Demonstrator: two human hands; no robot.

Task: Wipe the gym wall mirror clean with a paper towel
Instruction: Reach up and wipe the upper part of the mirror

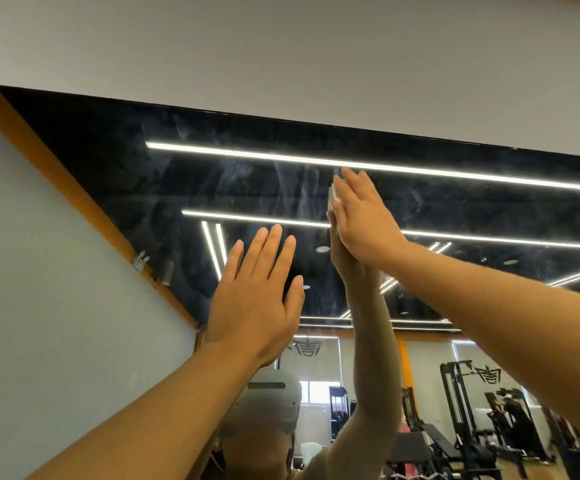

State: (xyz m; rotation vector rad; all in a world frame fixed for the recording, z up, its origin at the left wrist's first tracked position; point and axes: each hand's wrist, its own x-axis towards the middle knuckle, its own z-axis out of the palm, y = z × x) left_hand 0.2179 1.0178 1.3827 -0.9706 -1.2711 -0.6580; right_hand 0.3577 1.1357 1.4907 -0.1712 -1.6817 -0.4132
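Mirror (212,181) streaked, right hand (364,220) fingers flat pressing paper towel (332,195), left hand (257,303) open alongside.

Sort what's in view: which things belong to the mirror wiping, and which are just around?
In the job:
mirror, streaked near the top
paper towel, pressed flat under the right hand
left hand, raised, fingers straight

Just around:
wall clip
weight machines, reflected
ceiling lights, reflected

A gym is shown. In a large wall mirror (212,174), a cable weight machine (454,393), a padded bench (434,441) and other black exercise equipment are reflected, under long strip lights (247,154) on a dark ceiling.
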